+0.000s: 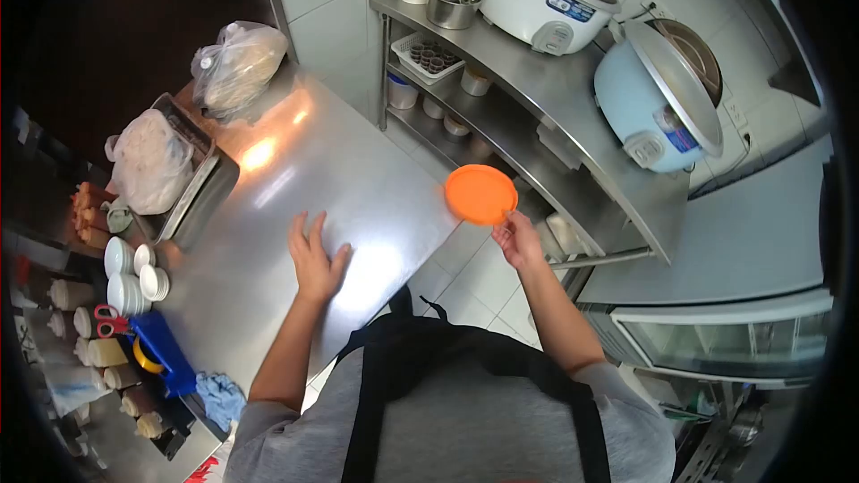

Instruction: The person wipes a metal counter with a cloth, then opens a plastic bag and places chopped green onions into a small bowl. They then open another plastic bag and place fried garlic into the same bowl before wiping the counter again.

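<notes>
An orange round lid or plate (481, 194) is in my right hand (516, 239), pinched at its near edge between thumb and fingers. It is held level with the right corner of the steel table (268, 282). My left hand (316, 259) is over the middle of that table with its fingers spread and nothing in it; whether it touches the surface I cannot tell.
Bagged food (154, 161), metal trays (192, 188), white bowls (128, 293) and a blue tape dispenser (165, 353) line the table's left side. Steel shelving (528, 80) with a white cooker (546, 0) and a blue cooker (640, 94) stands ahead right, beside a fridge (725, 335).
</notes>
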{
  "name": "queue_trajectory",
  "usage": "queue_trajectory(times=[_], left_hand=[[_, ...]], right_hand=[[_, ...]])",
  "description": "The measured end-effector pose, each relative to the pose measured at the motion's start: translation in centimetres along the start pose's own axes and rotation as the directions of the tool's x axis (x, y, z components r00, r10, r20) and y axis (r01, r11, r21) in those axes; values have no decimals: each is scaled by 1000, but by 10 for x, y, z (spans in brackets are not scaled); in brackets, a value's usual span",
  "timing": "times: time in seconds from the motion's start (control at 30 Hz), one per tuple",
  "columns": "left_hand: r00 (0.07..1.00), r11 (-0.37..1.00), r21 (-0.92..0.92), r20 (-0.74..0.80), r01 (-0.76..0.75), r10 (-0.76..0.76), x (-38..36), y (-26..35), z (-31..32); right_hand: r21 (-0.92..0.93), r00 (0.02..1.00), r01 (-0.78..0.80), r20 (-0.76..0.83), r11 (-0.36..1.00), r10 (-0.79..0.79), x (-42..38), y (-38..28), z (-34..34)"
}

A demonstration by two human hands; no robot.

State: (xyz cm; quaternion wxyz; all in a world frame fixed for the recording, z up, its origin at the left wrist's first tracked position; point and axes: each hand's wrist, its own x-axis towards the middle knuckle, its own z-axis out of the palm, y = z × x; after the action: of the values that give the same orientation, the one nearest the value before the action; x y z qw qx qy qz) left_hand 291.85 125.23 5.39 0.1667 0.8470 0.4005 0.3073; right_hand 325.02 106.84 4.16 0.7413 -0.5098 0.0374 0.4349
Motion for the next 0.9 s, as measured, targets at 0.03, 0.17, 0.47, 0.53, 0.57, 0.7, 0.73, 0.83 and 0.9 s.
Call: queue_trajectory(times=[0.03, 0.17, 0.47, 0.53, 0.57, 0.7, 0.73, 0.83, 0.9], left_hand=[[1000, 1000, 23, -10, -4, 4, 20, 0, 13], [999, 993, 120, 41, 5, -10, 95, 1, 63], [964, 915, 358, 118, 184, -240, 128, 2, 96], [957, 891, 407, 111, 201, -267, 131, 4, 97], [953, 883, 421, 118, 208, -281, 134, 6, 98], [946, 861, 468, 136, 200, -294, 141, 4, 104], [944, 857, 475, 142, 200, -298, 143, 5, 105], [943, 853, 490, 160, 180, -291, 144, 2, 105], [947, 855, 490, 161, 169, -279, 142, 1, 106]], right_hand=[[8, 998, -7, -61, 1000, 7, 33, -8, -3], [46, 958, -20, -285, 999, 32, 168, -25, -14], [184, 818, -34, -560, 982, 134, 416, -30, -27], [290, 788, -82, -567, 953, 240, 456, -32, -34], [344, 767, -104, -570, 933, 296, 473, -31, -40], [293, 844, -80, -488, 953, 221, 528, -22, -68], [270, 848, -78, -488, 960, 206, 526, -24, -62], [-68, 880, -386, -328, 920, 344, 507, -19, -40], [-242, 754, -644, -44, 726, 655, 484, -1, -7]])
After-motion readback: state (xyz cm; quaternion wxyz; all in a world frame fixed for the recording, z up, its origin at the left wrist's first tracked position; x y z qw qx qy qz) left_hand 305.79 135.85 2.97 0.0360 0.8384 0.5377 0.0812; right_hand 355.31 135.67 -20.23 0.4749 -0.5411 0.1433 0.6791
